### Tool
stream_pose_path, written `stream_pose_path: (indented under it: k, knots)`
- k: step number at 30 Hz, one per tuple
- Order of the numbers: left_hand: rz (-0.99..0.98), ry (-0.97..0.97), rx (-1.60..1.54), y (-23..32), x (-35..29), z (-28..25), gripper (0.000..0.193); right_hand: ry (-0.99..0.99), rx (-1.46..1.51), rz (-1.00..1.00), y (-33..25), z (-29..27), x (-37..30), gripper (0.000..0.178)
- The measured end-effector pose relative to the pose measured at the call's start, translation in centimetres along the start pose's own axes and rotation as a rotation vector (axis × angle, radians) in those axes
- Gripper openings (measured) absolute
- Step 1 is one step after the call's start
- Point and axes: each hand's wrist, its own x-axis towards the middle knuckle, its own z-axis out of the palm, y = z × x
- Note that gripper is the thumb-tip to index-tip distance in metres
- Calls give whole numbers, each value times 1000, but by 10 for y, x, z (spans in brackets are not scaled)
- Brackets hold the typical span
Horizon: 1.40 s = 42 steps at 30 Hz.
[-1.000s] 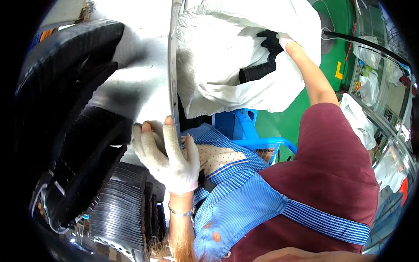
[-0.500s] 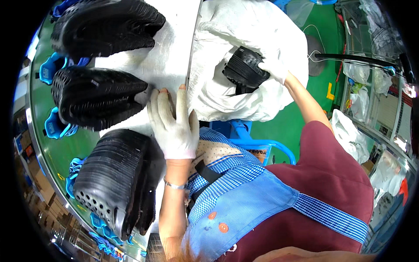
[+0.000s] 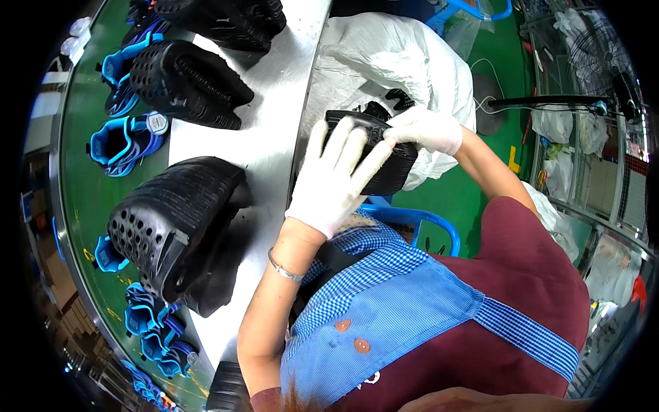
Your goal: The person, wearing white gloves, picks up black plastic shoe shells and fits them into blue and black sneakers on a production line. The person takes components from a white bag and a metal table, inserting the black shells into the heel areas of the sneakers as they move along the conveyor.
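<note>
Both of my hands wear white gloves. They hold a ribbed stack of black moulded pieces at the mouth of a white sack. My left hand lies across its left side with long, spread fingers. At its upper right edge, my right hand grips with bent fingers, its fingertips close to the left ones. Behind the stack, more black perforated pieces show inside the sack. To my left, a large stack of black perforated pieces rests on a metal table.
Farther along the table sit more black stacks. Bright blue cuff-like pieces lie on the green surface at the left. A blue tubular frame stands below the sack. Wire shelving with plastic bags rises at the right.
My right hand has drawn the black stack out of the sack toward me. My left hand has left the table and moved right onto it. The view has shifted.
</note>
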Motion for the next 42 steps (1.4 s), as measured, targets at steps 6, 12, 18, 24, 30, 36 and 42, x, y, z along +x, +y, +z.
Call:
stream_pose_path:
  k: [6,12,18,24,30,36,42]
  knots:
    - [-469,359,-431,1,-25,-16,90,87,157,-284,-45,25,-24,54]
    - [-625,763,-1182,15,-7,-48,98,185,82,-794,-50,87,-26,139]
    - [-585,915,-1401,24,22,-97,93,397,46,-955,-78,111,-32,141]
    - [-574,881,-1102,7,61,-120,98,974,-374,-1191,-154,88,-6,109]
    - [-608,804,-1044,-12,57,-128,89,870,-265,-1208,-244,73,27,67]
    - [-404,474,-832,28,-34,-136,55,732,-837,-1105,-263,56,90,59]
    - [-540,788,-190,51,-163,-217,37,927,-764,-958,-218,3,98,54]
